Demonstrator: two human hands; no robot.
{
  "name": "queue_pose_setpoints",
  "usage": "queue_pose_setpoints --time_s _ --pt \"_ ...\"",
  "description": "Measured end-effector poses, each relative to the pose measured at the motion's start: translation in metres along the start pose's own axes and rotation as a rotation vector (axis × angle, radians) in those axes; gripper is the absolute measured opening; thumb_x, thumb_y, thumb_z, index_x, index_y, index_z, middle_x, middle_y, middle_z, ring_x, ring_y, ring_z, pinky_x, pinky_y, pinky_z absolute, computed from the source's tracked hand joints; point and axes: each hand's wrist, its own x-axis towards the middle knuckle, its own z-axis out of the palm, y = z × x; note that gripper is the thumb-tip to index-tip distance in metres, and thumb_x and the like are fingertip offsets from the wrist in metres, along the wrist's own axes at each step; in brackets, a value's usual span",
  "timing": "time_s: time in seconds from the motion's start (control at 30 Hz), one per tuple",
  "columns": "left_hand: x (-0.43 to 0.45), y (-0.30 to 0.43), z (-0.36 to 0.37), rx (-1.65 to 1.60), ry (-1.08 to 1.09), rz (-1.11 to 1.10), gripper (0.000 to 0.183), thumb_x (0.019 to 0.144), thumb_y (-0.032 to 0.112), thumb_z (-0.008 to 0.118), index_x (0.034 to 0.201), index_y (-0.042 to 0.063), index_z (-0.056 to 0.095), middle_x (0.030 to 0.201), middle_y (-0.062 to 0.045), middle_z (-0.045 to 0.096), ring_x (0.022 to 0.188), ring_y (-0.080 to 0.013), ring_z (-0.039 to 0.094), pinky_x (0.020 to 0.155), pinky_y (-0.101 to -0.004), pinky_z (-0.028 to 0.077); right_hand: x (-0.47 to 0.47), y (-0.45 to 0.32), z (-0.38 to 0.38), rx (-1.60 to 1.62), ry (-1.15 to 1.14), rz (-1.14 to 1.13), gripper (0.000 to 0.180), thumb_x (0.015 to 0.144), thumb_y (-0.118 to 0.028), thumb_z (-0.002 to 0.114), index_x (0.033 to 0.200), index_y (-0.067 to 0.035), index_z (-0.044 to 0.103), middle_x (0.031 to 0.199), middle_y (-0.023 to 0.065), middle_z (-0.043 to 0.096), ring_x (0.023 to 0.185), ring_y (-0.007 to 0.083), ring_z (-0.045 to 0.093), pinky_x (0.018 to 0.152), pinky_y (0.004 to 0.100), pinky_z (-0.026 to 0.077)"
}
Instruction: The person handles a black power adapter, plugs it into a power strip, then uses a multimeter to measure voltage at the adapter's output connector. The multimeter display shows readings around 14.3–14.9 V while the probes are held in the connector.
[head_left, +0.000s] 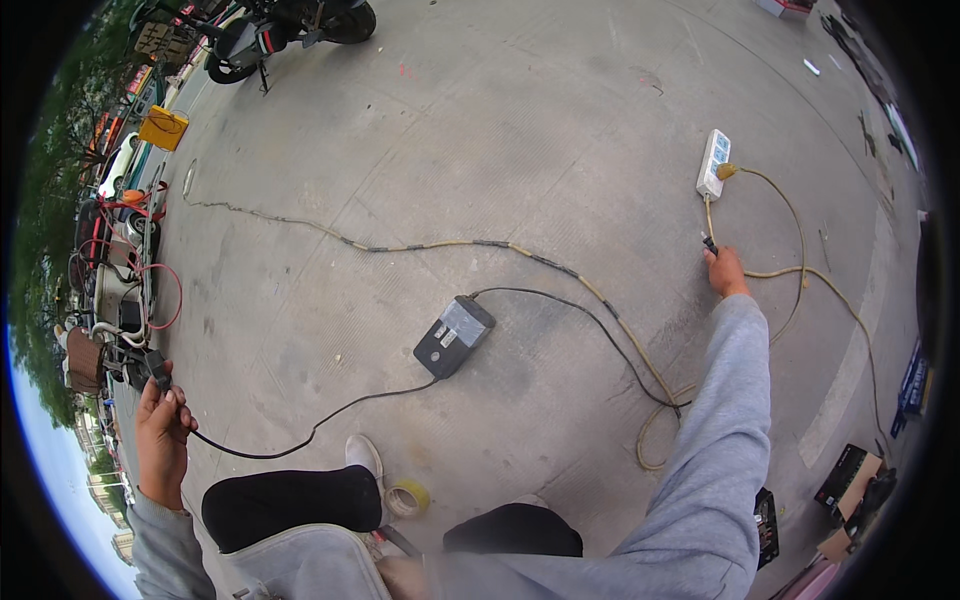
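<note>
A black plug connector (157, 367) is pinched in my left hand (163, 435), raised at the left. From it a thin black cord (322, 427) runs to a black charger box (454, 337), partly covered with grey tape, on the concrete. Another black cord (570, 300) leaves the box's far end towards the right. My right hand (726, 271), arm stretched out, grips a black power plug (709, 244). Just beyond it lies a white power strip (714, 165) with blue sockets. A yellowish plug (726, 171) sits in one of them.
A taped yellowish cable (442, 244) winds across the floor. Between my feet lies a tape roll (407, 498). Opened boxes (847, 480) stand at the lower right. A motorcycle (277, 37) is parked at the top left, and a yellow box (163, 128) stands below it.
</note>
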Motion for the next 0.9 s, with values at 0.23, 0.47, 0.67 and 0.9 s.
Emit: queue_pose_setpoints --time_s 0.23,0.47,0.67,0.9 --pt "0.025 -0.022 0.058 -0.161 -0.278 -0.146 0.043 0.096 0.016 0.051 0.137 0.004 0.044 0.080 0.001 0.048 0.053 -0.0041 0.038 0.050 -0.0201 0.034 -0.167 -0.039 -0.011 -0.050 -0.204 -0.153 0.035 0.093 -0.031 0.058 0.094 0.004 0.063 0.100 0.0236 0.059 0.093 0.0433 0.059 0.083 0.0490 0.048" --pt "0.035 -0.040 0.116 -0.184 -0.542 -0.202 0.044 0.097 0.018 0.049 0.139 0.003 0.043 0.076 0.002 0.044 0.051 -0.0027 0.035 0.046 -0.0178 0.030 -0.382 -0.048 -0.017 0.063 -0.588 -0.060 0.034 0.092 -0.030 0.061 0.095 0.003 0.061 0.105 0.0224 0.059 0.091 0.0427 0.060 0.080 0.0480 0.049" --pt "0.042 -0.044 0.125 -0.248 -0.710 -0.261 0.050 0.097 0.022 0.052 0.140 0.001 0.039 0.072 0.002 0.041 0.049 -0.0020 0.031 0.043 -0.0170 0.026 -0.404 -0.104 -0.061 0.488 -0.329 0.208 0.025 0.095 -0.021 0.062 0.104 0.002 0.058 0.079 0.0041 0.057 0.073 0.0107 0.052 0.066 0.0254 0.043" --pt "0.029 -0.047 0.078 -0.220 -0.664 -0.279 0.049 0.098 0.021 0.051 0.139 -0.002 0.039 0.068 0.003 0.038 0.045 -0.0021 0.028 0.040 -0.0169 0.024 -0.288 -0.139 -0.046 -0.070 -0.094 -0.050 0.025 0.095 -0.029 0.056 0.106 -0.006 0.060 0.088 0.0146 0.067 0.080 0.0303 0.064 0.067 0.0400 0.048"
